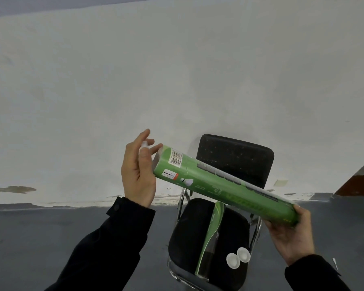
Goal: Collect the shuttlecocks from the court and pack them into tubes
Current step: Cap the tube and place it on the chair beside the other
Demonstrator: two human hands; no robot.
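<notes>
My right hand grips the lower end of a long green shuttlecock tube, held slanted across the middle of the view. The tube's open mouth points up and left at my left hand. The fingers of that hand are pinched on a small white piece just beside the mouth; it looks like a shuttlecock's cork tip, the rest hidden. A second green and black tube lies on the chair seat. Two white round caps rest on the seat next to it.
A black folding chair with chrome legs stands against a white wall, directly below the tube. Grey floor lies all around it. A small white feather scrap lies on the floor at the right.
</notes>
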